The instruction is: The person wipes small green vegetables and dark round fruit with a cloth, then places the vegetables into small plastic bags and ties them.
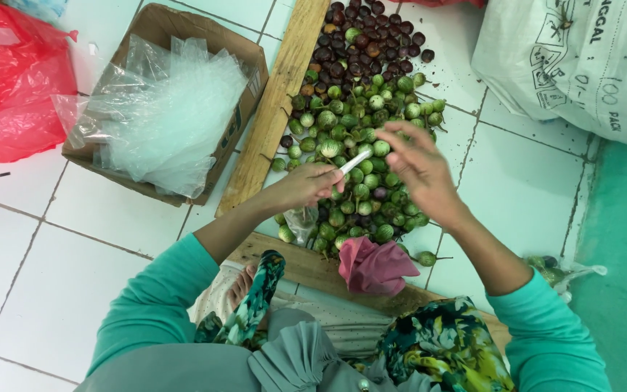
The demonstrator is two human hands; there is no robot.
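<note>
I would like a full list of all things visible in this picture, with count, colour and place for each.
small round eggplants: many, green, heap on the floor tiles, centre
dark fruits: many, purple-brown, top of the heap
wooden planks: two, tan, left of and below the heap
cardboard box: one, brown, upper left
clear plastic bags: stack, transparent, in the box
red plastic bag: one, far left
white sack: one, upper right
pink cloth: one, below the heap
left hand: grip on a clear bag
right hand: above the heap, pinching a white strip
</note>
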